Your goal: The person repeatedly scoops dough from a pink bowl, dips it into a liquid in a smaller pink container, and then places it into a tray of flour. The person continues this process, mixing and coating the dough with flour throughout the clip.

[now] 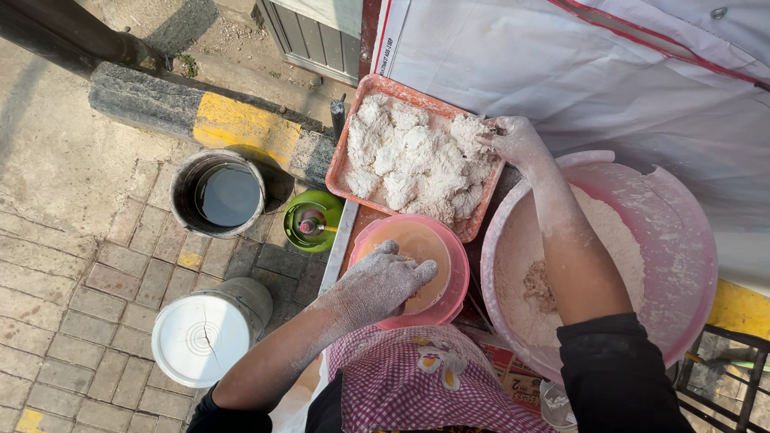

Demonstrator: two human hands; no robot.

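Two buckets stood on the paving at far left. Next, the left hand (383,282), flour-dusted, fingers curled together, dipped into a small pink bowl (453,281) of batter. Beyond, the right hand (517,143) pinched a floured piece on an orange tray (346,160), above a large pink flour basin (682,240).

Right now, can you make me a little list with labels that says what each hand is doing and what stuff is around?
left hand: left hand, floury, fingers dipped into the small pink bowl of tan batter
right hand: right hand, floury, fingers on a coated piece at the tray's edge
tray: orange tray piled with flour-coated pieces
big bowl: large pink basin of flour, under the right forearm
ground: dark bucket of liquid, white-lidded bucket, green lid, brick paving
clothing: pink checked apron
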